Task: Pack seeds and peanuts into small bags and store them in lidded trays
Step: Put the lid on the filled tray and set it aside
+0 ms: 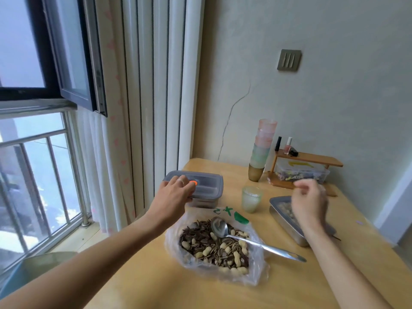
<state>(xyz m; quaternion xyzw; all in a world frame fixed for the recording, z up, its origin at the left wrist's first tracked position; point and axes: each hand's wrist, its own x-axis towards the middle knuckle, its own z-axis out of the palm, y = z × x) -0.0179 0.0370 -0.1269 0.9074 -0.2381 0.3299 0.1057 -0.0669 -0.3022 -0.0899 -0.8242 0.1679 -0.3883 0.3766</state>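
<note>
Hands on two trays, snack bag parked between them

Head cam: left hand (176,192) lies flat on the grey lid of the lidded tray (209,186), fingers relaxed, not gripping, and that tray sits right at the table's (145,282) far left edge by the curtain. Right hand (308,201) hangs over the open metal tray (282,219) near the right edge, fingers curled but blurry, so can't tell if it's pinching anything. Bag of seeds and peanuts (255,273) sits mid-table with the spoon (263,243) resting in it, handle pointing right. Bare tabletop runs along the near edge between the forearms.
</note>
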